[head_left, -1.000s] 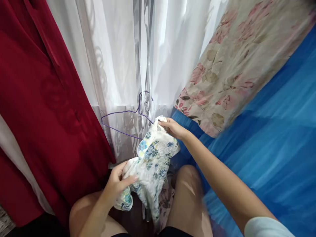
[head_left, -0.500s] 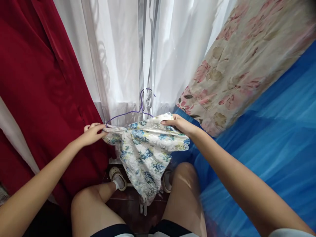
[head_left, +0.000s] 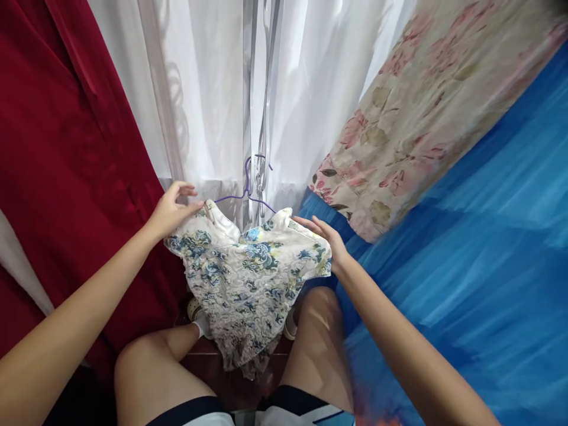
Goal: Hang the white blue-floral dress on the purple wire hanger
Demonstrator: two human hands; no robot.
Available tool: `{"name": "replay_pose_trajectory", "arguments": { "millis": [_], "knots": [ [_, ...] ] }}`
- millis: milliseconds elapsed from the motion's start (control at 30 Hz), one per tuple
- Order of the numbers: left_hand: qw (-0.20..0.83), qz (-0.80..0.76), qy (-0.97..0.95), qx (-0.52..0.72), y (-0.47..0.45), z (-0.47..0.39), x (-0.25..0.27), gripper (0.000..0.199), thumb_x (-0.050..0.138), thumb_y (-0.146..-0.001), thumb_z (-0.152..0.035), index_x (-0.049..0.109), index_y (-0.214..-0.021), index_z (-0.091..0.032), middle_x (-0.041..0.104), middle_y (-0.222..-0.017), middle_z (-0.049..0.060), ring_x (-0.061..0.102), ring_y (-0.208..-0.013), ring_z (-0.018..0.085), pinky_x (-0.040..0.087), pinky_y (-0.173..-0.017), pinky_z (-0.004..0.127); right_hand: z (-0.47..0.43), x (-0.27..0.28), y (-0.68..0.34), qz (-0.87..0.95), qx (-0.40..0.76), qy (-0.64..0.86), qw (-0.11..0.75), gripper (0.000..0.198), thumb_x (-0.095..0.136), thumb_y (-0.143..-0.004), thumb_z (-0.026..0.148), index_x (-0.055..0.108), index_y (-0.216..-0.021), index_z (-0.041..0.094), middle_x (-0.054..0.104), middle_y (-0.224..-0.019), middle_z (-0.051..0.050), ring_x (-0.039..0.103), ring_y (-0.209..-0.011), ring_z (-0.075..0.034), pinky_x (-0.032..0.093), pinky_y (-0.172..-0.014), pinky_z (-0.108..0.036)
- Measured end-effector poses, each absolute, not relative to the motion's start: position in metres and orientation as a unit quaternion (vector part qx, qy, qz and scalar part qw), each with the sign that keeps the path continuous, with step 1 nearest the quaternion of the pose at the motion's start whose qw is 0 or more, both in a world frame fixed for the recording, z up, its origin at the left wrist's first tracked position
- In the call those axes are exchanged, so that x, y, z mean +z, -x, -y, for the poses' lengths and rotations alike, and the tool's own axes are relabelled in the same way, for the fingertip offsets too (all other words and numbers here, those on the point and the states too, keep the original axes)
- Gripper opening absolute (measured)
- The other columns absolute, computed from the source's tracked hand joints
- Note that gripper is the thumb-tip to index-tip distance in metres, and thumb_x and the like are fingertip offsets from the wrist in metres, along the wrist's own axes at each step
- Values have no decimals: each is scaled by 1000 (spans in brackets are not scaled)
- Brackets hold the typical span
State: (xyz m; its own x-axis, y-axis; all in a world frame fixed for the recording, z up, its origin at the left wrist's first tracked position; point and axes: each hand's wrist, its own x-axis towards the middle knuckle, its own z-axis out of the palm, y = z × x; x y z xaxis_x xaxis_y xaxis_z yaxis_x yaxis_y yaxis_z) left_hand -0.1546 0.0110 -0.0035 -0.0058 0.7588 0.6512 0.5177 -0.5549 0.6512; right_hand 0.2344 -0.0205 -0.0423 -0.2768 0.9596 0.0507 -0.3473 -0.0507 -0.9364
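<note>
A short-sleeved white top [head_left: 244, 284] with blue and yellow flowers hangs spread on a purple hanger [head_left: 247, 192]. Both of its shoulders lie over the hanger's arms, which are mostly hidden inside. My left hand [head_left: 171, 207] is at the left shoulder, its thumb touching the cloth near the neckline and its fingers apart. At the other shoulder, my right hand [head_left: 328, 239] rests against the sleeve with its fingers stretched out, partly behind the cloth. The hem drops between my knees.
Behind the hanger are a white curtain [head_left: 204, 106] and hanging grey straps [head_left: 252, 89]. Red cloth [head_left: 89, 177] hangs at the left. A beige flowered cloth [head_left: 390, 136] and blue cloth [head_left: 479, 254] hang at the right. Below is a dark tiled floor [head_left: 208, 370].
The top's left shoulder has come up over the hanger, and the bunched cloth now lies spread with its neckline showing. My left hand has risen and opened; the right fingers have straightened.
</note>
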Motion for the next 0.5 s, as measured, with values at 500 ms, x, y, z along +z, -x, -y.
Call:
{"name": "replay_pose_trajectory", "arguments": {
  "millis": [500],
  "knots": [
    [-41, -503, -691, 517, 109, -9, 3, 22, 48, -85, -34, 52, -70, -19, 41, -59, -2, 40, -59, 15, 29, -59, 27, 70, 29, -196, 705, 316, 310, 555, 45, 49, -90, 66, 68, -101, 27, 70, -94, -4, 63, -94, -27, 52, -79, -36]
  ]
}}
